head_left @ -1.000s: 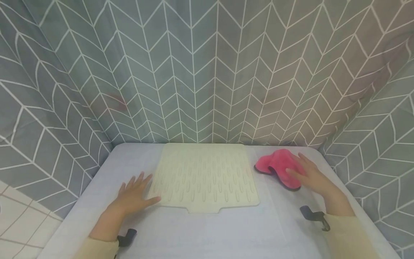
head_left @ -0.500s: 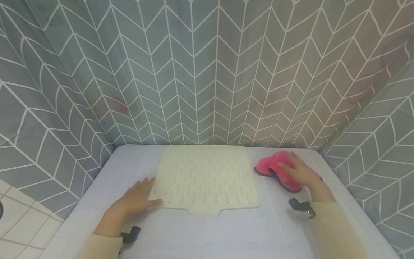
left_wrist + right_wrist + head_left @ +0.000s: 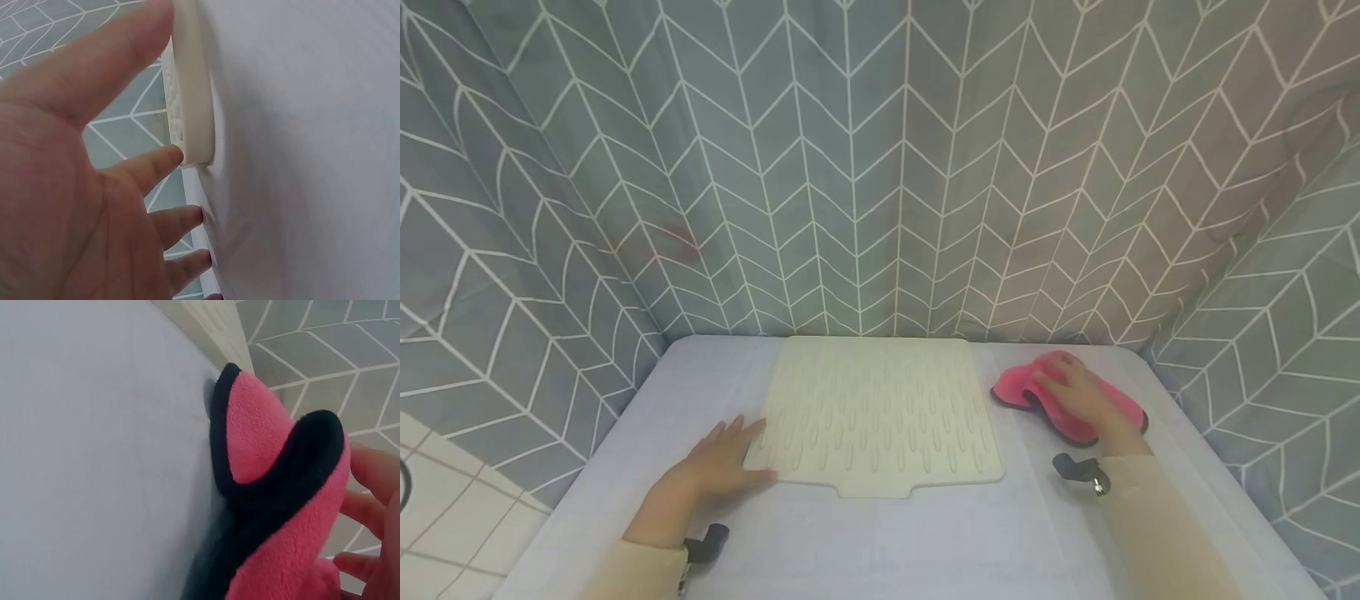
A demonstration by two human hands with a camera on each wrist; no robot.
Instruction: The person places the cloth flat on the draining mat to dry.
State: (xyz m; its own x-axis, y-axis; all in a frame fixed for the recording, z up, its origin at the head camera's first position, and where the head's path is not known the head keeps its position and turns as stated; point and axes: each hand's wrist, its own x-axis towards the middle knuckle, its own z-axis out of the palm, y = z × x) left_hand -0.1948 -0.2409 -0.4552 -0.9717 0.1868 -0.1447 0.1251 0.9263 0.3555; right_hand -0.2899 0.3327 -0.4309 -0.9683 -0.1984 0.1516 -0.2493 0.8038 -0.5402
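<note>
- Left hand (image 3: 718,462): fingers straight and spread about the mat's near left corner, gripping nothing; perhaps placed there to steady it, though firm contact cannot be told.
- Right hand (image 3: 1078,396): fingers loose on top of the pink cloth (image 3: 275,569), no pinch showing; its raised folds probably offer an easy hold.
- The cloth lies crumpled right of the ribbed mat (image 3: 880,408), apart from it, on the white table (image 3: 880,542); the mat lies flat, likely for stability.
- Against the earlier frames, the right hand has shifted left, uncovering the cloth's right end; the left hand has barely moved.
</note>
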